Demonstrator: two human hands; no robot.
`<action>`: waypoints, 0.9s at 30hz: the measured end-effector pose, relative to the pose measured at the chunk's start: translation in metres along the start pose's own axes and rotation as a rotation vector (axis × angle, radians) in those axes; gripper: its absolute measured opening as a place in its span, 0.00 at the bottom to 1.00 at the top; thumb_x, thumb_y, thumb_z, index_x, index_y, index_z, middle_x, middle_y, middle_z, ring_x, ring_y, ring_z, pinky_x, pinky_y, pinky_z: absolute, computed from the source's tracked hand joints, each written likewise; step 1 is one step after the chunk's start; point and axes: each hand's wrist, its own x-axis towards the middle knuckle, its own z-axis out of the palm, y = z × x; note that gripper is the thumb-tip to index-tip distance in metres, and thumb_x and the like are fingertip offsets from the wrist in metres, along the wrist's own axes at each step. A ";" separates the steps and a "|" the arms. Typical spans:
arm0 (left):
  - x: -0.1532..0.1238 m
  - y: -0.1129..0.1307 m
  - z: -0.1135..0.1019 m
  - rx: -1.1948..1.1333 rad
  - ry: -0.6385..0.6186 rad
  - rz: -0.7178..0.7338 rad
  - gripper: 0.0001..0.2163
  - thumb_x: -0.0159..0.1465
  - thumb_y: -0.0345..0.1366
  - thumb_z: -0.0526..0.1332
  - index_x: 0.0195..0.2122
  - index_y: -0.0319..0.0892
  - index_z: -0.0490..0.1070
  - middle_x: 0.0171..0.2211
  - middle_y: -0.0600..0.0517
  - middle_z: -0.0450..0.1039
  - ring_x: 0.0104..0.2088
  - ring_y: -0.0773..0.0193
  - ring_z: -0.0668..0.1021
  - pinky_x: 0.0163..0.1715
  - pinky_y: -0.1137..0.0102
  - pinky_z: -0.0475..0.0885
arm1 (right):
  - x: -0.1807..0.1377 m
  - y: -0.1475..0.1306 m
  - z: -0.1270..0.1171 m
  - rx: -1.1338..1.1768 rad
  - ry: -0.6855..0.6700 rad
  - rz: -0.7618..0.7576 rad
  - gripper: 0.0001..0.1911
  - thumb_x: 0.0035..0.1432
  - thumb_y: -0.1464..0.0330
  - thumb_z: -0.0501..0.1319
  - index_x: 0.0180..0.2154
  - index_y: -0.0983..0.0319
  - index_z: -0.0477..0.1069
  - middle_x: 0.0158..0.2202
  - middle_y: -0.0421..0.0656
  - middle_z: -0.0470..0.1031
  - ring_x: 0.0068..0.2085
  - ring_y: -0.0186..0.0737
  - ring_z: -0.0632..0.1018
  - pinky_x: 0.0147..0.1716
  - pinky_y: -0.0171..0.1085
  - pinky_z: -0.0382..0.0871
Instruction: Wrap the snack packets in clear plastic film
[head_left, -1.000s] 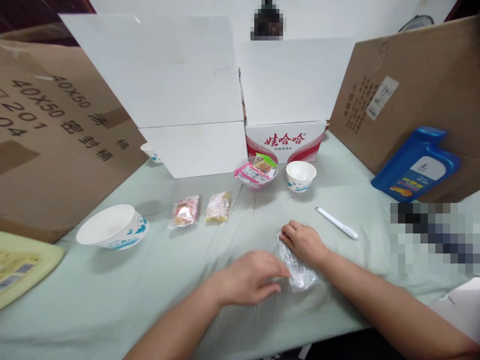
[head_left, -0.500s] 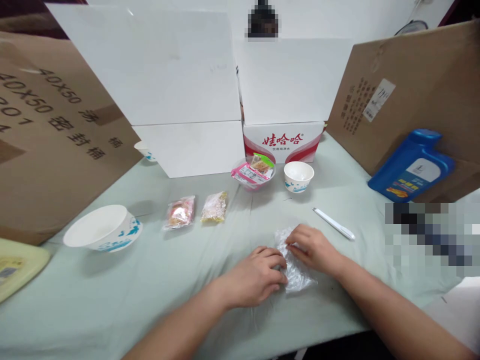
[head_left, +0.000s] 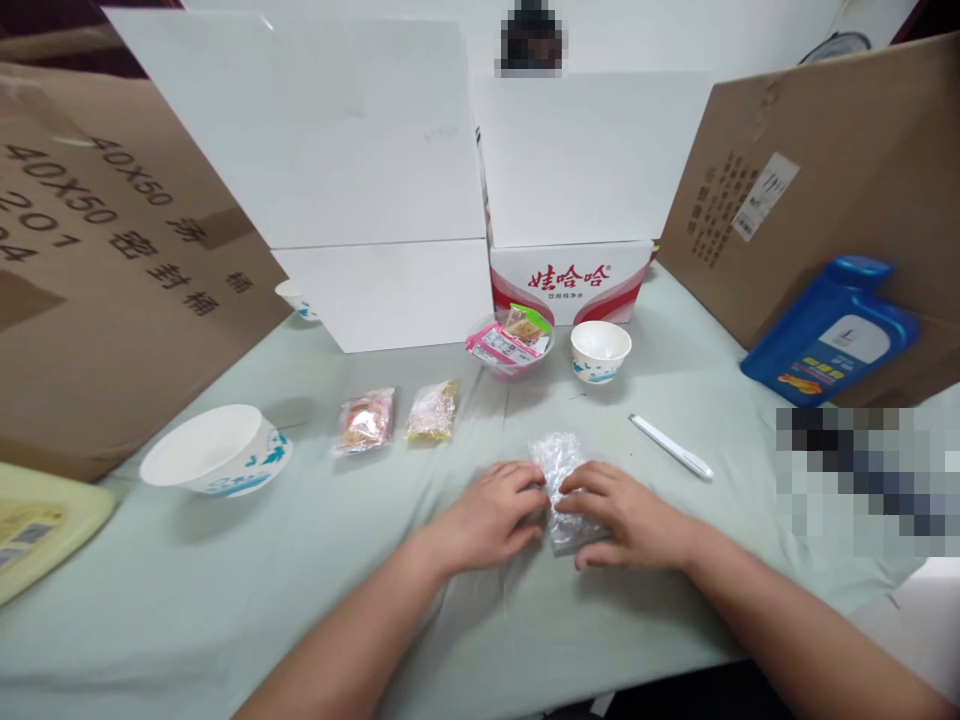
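A crinkled piece of clear bubble wrap (head_left: pixel 561 455) lies on the green cloth, between my two hands. My left hand (head_left: pixel 495 515) rests at its left edge, fingers curved and a little apart, their tips by the plastic. Over its right side is my right hand (head_left: pixel 637 520), its fingers spread across the wrap and the thumb near the lower corner. Neither hand is closed round it. To the right of the wrap lies a white utility knife (head_left: pixel 670 447). Left of it, two small wrapped snacks (head_left: pixel 365 422) (head_left: pixel 432 411) lie side by side.
Behind stand a small paper bowl (head_left: pixel 601 352) and a clear tub (head_left: pixel 510 345) holding packets. A large paper bowl (head_left: pixel 217 450) is at left, beside a pale yellow bottle (head_left: pixel 52 530). A blue bottle (head_left: pixel 832 330) leans at right. White panels (head_left: pixel 382 295) and cardboard boxes (head_left: pixel 810 180) border the table.
The bubble wrap has shifted up and left and lies straighter. My right hand has gone from pinched fingers to spread ones and moved lower; my left hand has moved slightly left.
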 end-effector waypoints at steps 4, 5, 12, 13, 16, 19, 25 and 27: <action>0.004 -0.009 0.001 -0.005 0.061 -0.043 0.11 0.63 0.27 0.58 0.45 0.45 0.70 0.50 0.49 0.71 0.55 0.58 0.70 0.56 0.59 0.65 | 0.005 -0.006 0.003 0.027 -0.104 0.018 0.14 0.59 0.63 0.63 0.46 0.62 0.73 0.46 0.48 0.74 0.48 0.43 0.73 0.50 0.43 0.67; 0.005 -0.009 0.002 -0.002 0.064 -0.041 0.11 0.63 0.27 0.57 0.45 0.45 0.70 0.49 0.50 0.71 0.55 0.58 0.70 0.55 0.59 0.65 | 0.005 -0.006 0.002 0.039 -0.106 0.018 0.11 0.60 0.67 0.61 0.45 0.61 0.73 0.46 0.47 0.75 0.48 0.42 0.73 0.50 0.42 0.67; 0.004 -0.006 0.008 0.009 0.041 0.047 0.13 0.63 0.25 0.55 0.47 0.46 0.70 0.53 0.51 0.71 0.59 0.58 0.67 0.58 0.60 0.62 | 0.001 -0.019 -0.019 0.096 -0.109 0.004 0.10 0.60 0.75 0.55 0.39 0.60 0.73 0.38 0.45 0.77 0.41 0.38 0.76 0.42 0.37 0.69; 0.004 -0.005 0.008 0.002 0.019 0.066 0.14 0.63 0.25 0.55 0.47 0.46 0.70 0.54 0.51 0.71 0.60 0.58 0.67 0.58 0.60 0.62 | 0.000 -0.021 -0.022 0.128 -0.133 0.024 0.10 0.60 0.75 0.54 0.39 0.60 0.72 0.36 0.43 0.77 0.38 0.36 0.77 0.40 0.35 0.69; 0.004 -0.003 0.009 -0.010 -0.038 0.086 0.13 0.63 0.26 0.56 0.46 0.45 0.71 0.54 0.51 0.71 0.61 0.57 0.66 0.59 0.59 0.61 | 0.000 -0.014 -0.021 0.160 -0.100 0.151 0.09 0.63 0.72 0.54 0.39 0.60 0.72 0.34 0.41 0.77 0.34 0.34 0.77 0.35 0.32 0.68; 0.005 -0.003 0.008 -0.011 -0.065 0.066 0.13 0.61 0.26 0.58 0.46 0.45 0.71 0.54 0.51 0.71 0.60 0.57 0.66 0.60 0.59 0.60 | 0.005 0.006 -0.008 0.048 0.084 0.354 0.09 0.64 0.69 0.53 0.39 0.61 0.72 0.35 0.42 0.78 0.35 0.36 0.77 0.36 0.33 0.67; 0.005 -0.003 0.006 -0.045 -0.042 0.048 0.13 0.61 0.27 0.57 0.47 0.45 0.68 0.54 0.50 0.71 0.59 0.57 0.68 0.59 0.59 0.62 | 0.017 0.025 0.018 -0.308 0.105 0.593 0.10 0.65 0.68 0.53 0.38 0.61 0.72 0.36 0.44 0.78 0.36 0.38 0.77 0.34 0.34 0.63; 0.006 -0.002 0.008 -0.044 -0.024 0.039 0.12 0.61 0.26 0.56 0.45 0.44 0.67 0.51 0.49 0.72 0.57 0.57 0.70 0.57 0.59 0.65 | 0.019 0.022 0.022 -0.406 0.087 0.610 0.11 0.66 0.68 0.52 0.38 0.61 0.72 0.35 0.44 0.78 0.34 0.38 0.77 0.32 0.34 0.61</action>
